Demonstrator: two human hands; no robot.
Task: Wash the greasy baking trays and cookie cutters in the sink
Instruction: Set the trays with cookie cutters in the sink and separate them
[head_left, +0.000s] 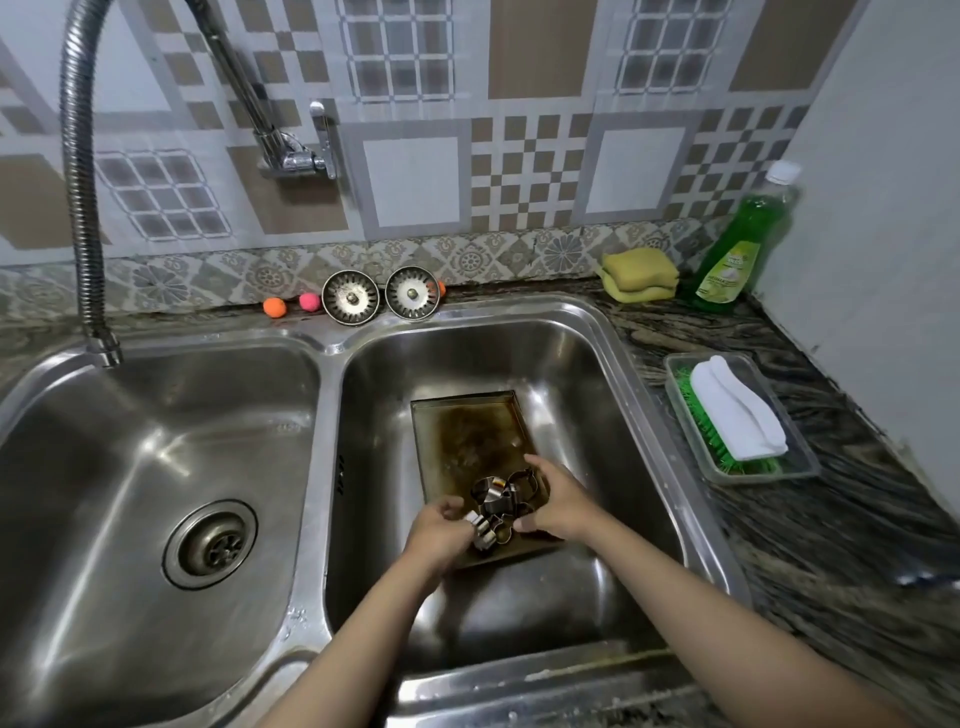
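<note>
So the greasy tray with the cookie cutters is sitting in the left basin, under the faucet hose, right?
Not quite. The head view shows the greasy tray with the cookie cutters in the right basin; the faucet hose hangs over the left basin.

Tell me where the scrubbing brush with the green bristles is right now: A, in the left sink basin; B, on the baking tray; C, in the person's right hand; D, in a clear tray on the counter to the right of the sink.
D: the scrubbing brush lies in the clear tray on the counter right of the sink, away from both hands.
</note>
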